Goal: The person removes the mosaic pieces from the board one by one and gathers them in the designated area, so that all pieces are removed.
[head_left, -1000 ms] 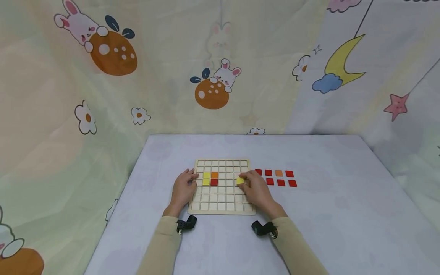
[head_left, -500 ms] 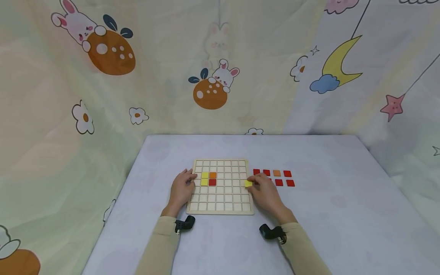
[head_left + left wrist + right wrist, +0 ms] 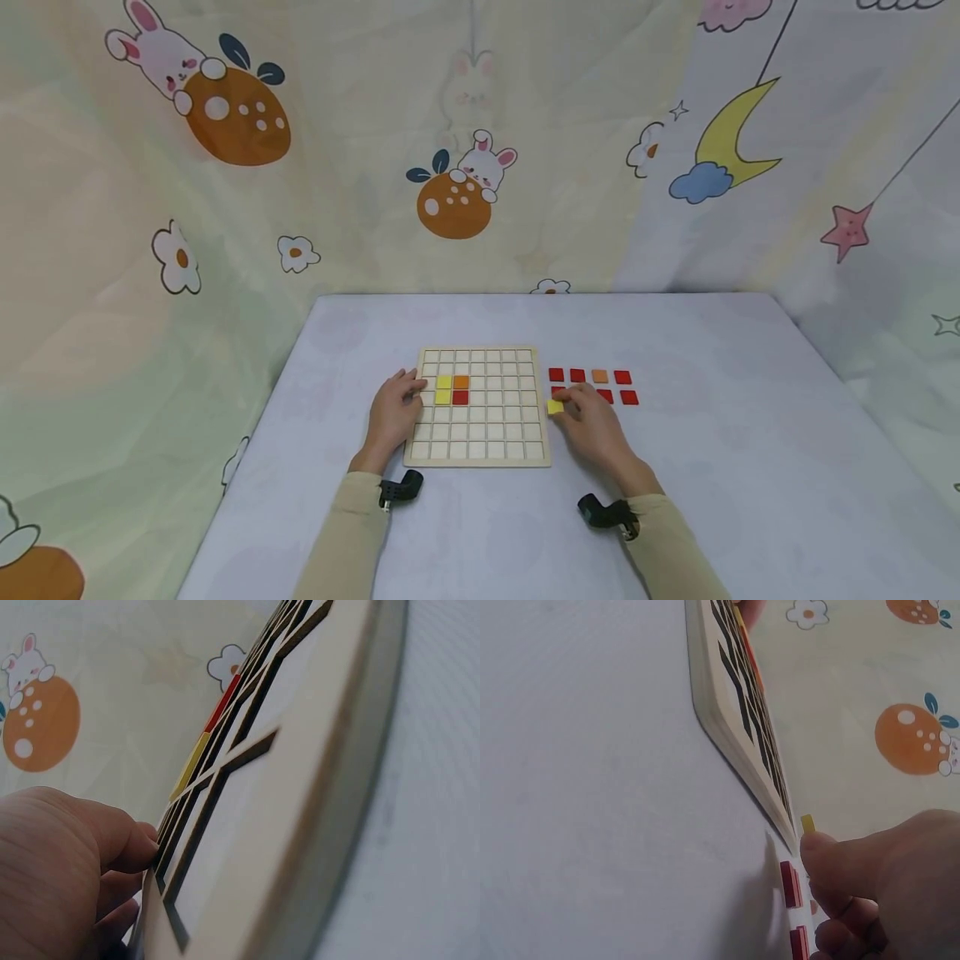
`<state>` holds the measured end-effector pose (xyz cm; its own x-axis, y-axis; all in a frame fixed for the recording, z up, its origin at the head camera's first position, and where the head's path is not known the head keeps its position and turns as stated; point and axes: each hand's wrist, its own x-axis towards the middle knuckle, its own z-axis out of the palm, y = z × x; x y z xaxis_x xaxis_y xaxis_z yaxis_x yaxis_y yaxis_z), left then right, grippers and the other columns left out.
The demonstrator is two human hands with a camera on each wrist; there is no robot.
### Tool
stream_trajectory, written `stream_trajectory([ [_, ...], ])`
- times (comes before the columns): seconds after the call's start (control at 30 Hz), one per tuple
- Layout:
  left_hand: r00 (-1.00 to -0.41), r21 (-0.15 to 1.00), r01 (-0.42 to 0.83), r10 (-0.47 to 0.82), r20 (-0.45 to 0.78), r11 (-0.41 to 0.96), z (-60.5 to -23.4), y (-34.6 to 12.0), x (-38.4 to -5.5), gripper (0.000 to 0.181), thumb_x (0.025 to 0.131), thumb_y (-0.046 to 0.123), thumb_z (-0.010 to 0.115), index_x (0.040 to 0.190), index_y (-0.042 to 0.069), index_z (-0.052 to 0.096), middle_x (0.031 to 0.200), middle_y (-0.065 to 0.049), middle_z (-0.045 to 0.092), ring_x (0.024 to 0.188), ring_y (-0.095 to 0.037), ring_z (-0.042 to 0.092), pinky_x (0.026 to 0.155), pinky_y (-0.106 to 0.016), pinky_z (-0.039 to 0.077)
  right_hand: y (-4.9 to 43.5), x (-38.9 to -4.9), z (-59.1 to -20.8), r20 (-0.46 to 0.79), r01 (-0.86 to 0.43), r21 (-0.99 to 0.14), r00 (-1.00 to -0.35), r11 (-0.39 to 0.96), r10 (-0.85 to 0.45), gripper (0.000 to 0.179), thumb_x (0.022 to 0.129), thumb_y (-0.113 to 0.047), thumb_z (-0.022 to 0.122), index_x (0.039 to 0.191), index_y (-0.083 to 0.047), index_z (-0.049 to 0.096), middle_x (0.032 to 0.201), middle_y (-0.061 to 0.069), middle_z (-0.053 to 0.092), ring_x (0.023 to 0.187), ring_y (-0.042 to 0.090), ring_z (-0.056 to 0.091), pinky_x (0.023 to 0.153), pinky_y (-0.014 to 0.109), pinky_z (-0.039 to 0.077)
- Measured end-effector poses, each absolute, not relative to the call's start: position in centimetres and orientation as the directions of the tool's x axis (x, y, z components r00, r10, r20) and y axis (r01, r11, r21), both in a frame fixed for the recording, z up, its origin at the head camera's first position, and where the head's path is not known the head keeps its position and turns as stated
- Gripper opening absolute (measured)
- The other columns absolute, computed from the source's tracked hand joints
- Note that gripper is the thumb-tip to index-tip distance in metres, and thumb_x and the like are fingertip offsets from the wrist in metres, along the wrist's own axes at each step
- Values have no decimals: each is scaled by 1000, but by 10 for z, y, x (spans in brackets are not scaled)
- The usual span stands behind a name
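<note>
A wooden grid board (image 3: 482, 433) lies on the table between the hands. Two yellow tiles (image 3: 444, 390), an orange tile (image 3: 461, 382) and a red tile (image 3: 460, 397) form a two-by-two block in its left part. My left hand (image 3: 393, 412) grips the board's left edge; in the left wrist view its thumb (image 3: 131, 847) lies at the rim with the other fingers curled below. Just off the board's right edge, my right hand (image 3: 597, 425) pinches a yellow square tile (image 3: 555, 407) between thumb and fingertips. The tile's tip (image 3: 808, 823) shows above the thumb in the right wrist view.
Two rows of loose tiles, several red (image 3: 622, 377) and one orange (image 3: 599, 376), lie right of the board. My right hand partly covers the front row. A patterned cloth (image 3: 360, 167) hangs behind the table (image 3: 750, 467).
The right hand has carried the yellow tile rightward, from over the board's right columns to just beyond its edge beside the loose tiles. The left hand stays on the board's edge.
</note>
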<state>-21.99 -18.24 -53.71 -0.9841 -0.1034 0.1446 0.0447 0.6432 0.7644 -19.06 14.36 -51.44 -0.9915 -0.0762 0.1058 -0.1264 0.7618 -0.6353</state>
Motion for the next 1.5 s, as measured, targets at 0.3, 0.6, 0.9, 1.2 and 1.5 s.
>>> stream_trajectory([
  [0.3, -987, 764, 18, -108, 115, 645, -540, -184, -219, 31, 90, 4, 59, 118, 8, 71, 145, -7, 51, 143, -27, 33, 117, -49, 26, 150, -189, -523, 90, -100, -636, -994, 765, -56, 31, 85, -14, 75, 115, -10, 69, 110, 4, 60, 99, 22, 56, 85, 40, 57],
  [0.6, -987, 768, 28, -105, 123, 640, -537, -183, -220, 31, 91, 4, 59, 119, 7, 71, 145, -7, 51, 143, -26, 33, 117, -49, 25, 153, -190, -527, 106, -114, -606, -992, 787, -61, 31, 84, -13, 76, 114, -10, 69, 106, 4, 59, 90, 20, 53, 75, 32, 53],
  [0.9, -984, 769, 32, -114, 136, 638, -536, -181, -218, 29, 90, 3, 59, 117, 6, 72, 144, -8, 53, 142, -28, 34, 117, -50, 25, 155, -190, -526, 105, -109, -600, -993, 793, -57, 31, 83, -12, 77, 113, -9, 71, 104, 5, 60, 88, 21, 52, 72, 30, 52],
  [1.2, -984, 771, 32, -114, 135, 637, -535, -182, -217, 30, 90, 3, 59, 117, 6, 71, 144, -9, 52, 142, -28, 34, 117, -51, 25, 154, -190, -527, 106, -114, -604, -992, 789, -62, 32, 82, -11, 77, 113, -9, 71, 104, 5, 60, 88, 21, 52, 74, 31, 53],
  [1.5, -985, 772, 33, -112, 134, 635, -536, -182, -219, 30, 90, 4, 59, 118, 7, 71, 144, -9, 51, 142, -29, 34, 117, -51, 25, 157, -190, -526, 106, -120, -609, -992, 784, -69, 33, 82, -12, 78, 114, -9, 70, 106, 5, 61, 89, 21, 53, 76, 32, 54],
])
